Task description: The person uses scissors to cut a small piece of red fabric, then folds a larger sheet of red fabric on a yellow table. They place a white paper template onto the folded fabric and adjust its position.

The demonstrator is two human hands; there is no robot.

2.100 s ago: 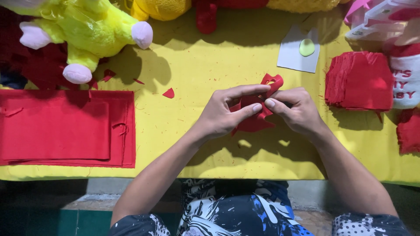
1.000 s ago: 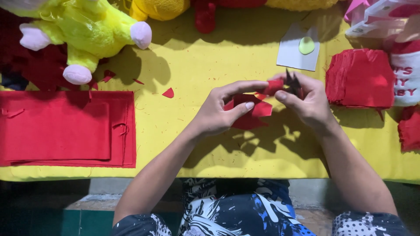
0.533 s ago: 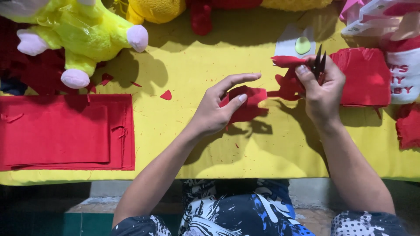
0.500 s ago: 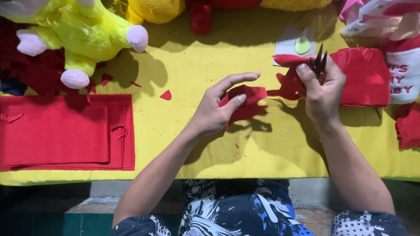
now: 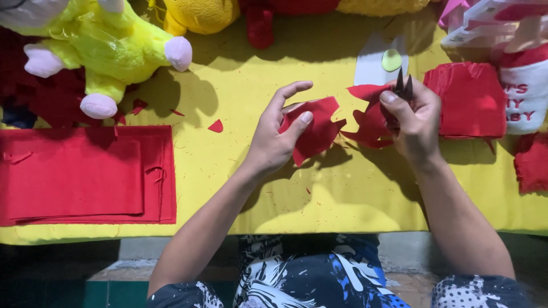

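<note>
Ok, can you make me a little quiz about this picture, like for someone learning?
1. True or false: the left hand pinches a red fabric piece.
2. What tool does the right hand hold? A) pencil B) scissors C) glue
3. Fill in: the plush toy at the top left of the table is mostly ____.

Key: 1 true; 2 B; 3 yellow-green.

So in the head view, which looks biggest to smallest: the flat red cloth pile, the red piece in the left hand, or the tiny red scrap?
1. Flat red cloth pile
2. Red piece in the left hand
3. Tiny red scrap
</note>
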